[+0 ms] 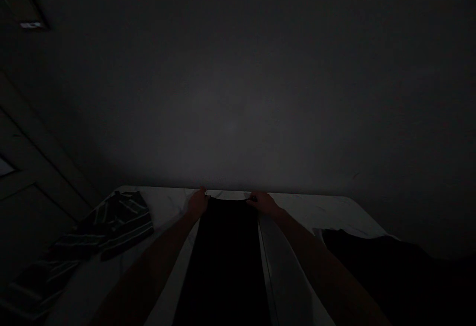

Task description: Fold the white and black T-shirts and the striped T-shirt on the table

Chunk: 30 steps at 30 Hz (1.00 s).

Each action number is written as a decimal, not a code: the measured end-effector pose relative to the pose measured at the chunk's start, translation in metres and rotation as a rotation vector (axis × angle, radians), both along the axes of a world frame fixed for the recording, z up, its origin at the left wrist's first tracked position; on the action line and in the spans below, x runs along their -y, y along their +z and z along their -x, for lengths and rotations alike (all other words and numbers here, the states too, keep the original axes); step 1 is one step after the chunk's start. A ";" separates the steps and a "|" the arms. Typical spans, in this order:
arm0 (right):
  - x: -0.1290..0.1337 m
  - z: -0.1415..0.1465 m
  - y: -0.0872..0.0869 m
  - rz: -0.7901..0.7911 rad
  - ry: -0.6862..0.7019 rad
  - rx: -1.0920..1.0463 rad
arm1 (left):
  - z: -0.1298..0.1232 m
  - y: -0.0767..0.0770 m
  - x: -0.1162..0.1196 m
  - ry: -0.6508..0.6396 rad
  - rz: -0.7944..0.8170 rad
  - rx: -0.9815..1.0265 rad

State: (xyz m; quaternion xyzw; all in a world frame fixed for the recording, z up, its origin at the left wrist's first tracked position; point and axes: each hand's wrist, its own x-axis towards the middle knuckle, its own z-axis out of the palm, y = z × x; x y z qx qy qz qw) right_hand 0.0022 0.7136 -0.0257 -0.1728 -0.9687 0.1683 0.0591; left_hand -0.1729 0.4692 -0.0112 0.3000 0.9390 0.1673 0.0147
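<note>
We locate the black cloth (228, 261) at the lower center of the frame, lying lengthwise on the white table (167, 198). At its upper left corner, the left hand (198, 203) is nearly closed, fingers pinching the edge; at its upper right corner, the right hand (262, 201) pinches likewise. We judge the fabric light, soft and limp, unlikely to break but prone to sag and crease; we take hold at the two corners, keeping the edge between them taut. The light is poor, so we cannot confirm layers or weave. A striped garment (111, 227) lies at lower left.
</note>
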 end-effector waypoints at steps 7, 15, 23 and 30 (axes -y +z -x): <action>0.022 -0.003 0.011 -0.071 -0.111 -0.003 | -0.058 0.011 0.020 -0.151 -0.036 -0.092; 0.082 0.008 0.021 -0.103 0.303 -0.075 | -0.131 0.019 0.049 -0.241 0.085 0.014; 0.097 0.041 0.010 0.034 0.474 0.005 | -0.133 0.012 0.036 -0.107 0.142 0.062; 0.097 0.045 0.007 0.020 0.428 0.029 | -0.133 0.006 0.035 -0.144 0.155 0.074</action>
